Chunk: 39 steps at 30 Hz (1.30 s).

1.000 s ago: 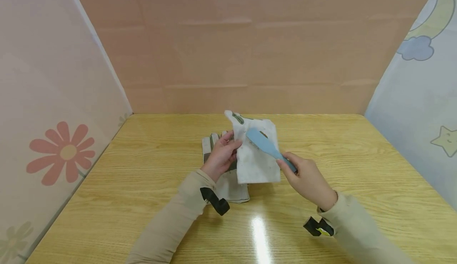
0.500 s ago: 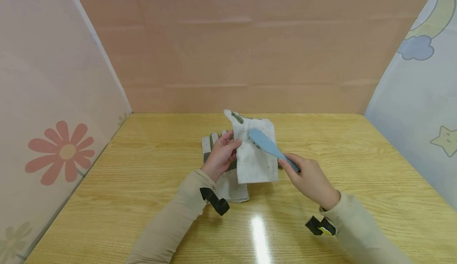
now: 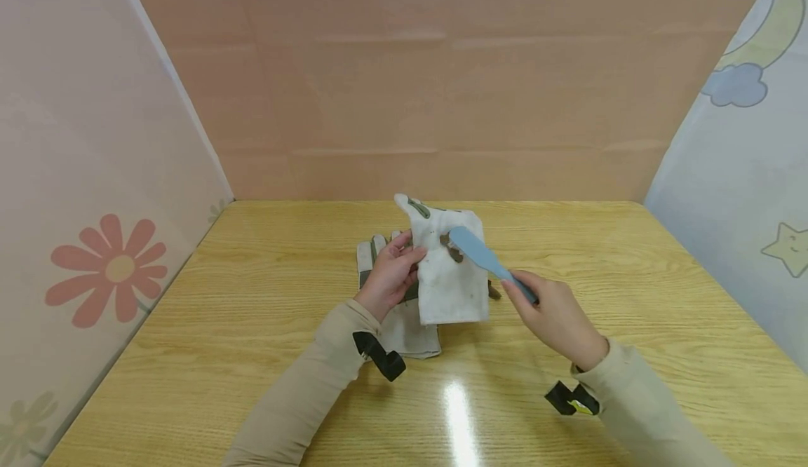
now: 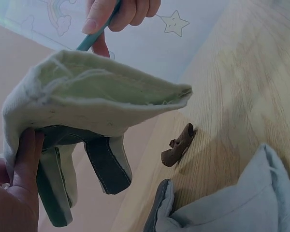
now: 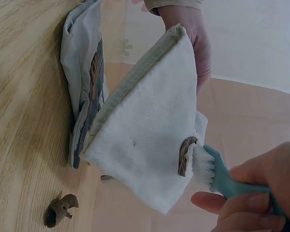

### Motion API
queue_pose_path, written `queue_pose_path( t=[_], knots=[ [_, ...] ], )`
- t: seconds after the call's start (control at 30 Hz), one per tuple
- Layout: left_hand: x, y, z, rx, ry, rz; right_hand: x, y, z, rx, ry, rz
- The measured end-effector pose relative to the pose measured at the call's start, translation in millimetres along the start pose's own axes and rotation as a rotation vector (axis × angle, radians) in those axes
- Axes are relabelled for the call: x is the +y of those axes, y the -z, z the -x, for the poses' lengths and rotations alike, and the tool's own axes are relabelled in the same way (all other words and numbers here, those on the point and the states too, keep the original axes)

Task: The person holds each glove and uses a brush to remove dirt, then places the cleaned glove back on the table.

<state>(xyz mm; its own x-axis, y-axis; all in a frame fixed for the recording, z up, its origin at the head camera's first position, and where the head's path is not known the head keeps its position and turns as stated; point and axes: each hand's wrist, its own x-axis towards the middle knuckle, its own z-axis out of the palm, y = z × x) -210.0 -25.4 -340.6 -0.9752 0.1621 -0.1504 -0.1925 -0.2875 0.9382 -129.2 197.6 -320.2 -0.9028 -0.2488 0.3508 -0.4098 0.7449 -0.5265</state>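
Observation:
My left hand (image 3: pixel 393 274) grips a white and dark green cloth work glove (image 3: pixel 451 299) by its left side, holding it above the table, cuff towards me. A curled brown scrap like dry leaf or bark (image 5: pixel 184 155) clings to its white face. In my right hand (image 3: pixel 558 316) is a light blue brush (image 3: pixel 473 246), held by its dark handle. The right wrist view shows its white bristles (image 5: pixel 203 166) beside the scrap, at the glove's surface. Underneath, partly hidden by the left hand and raised glove, a second glove (image 3: pixel 410 334) lies on the table.
Another curled brown scrap (image 4: pixel 179 145) lies on the wooden table (image 3: pixel 252 299), to the right of the lying glove. A brown strip (image 5: pixel 95 72) rests on that glove. Printed panels stand left and right, and a plain orange-brown backdrop (image 3: pixel 442 102) stands behind.
The right hand and brush have moved a little to the right across the glove. The brown scrap on the glove now shows left of the brush head. The left hand has barely moved.

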Motion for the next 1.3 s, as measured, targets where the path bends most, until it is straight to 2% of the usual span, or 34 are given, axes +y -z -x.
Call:
queue_pose_path(
  t=[0.3, 0.43, 0.57, 0.83, 1.07, 1.3],
  knots=[
    [1.4, 0.5, 0.1, 0.005, -0.004, 0.010, -2, 3, 1.9, -0.002, -0.027, -0.020],
    [1.6, 0.2, 0.7, -0.003, -0.009, 0.002, -5, 0, -0.3, 0.028, 0.036, -0.060],
    [1.6, -0.4, 1.9, -0.018, -0.005, -0.003, -8, -5, -2.8, 0.003, 0.088, -0.081],
    [0.4, -0.9, 1.1, 0.006, 0.007, 0.005, -8, -3, -1.8, -0.027, 0.009, -0.054],
    [0.1, -1.5, 0.7, -0.004, -0.003, 0.001, -3, 0, -0.3, -0.007, 0.006, -0.025],
    [0.5, -2.3, 1.4, 0.013, 0.002, 0.016, 0, 1, 0.8, -0.014, -0.010, -0.014]
  ],
)
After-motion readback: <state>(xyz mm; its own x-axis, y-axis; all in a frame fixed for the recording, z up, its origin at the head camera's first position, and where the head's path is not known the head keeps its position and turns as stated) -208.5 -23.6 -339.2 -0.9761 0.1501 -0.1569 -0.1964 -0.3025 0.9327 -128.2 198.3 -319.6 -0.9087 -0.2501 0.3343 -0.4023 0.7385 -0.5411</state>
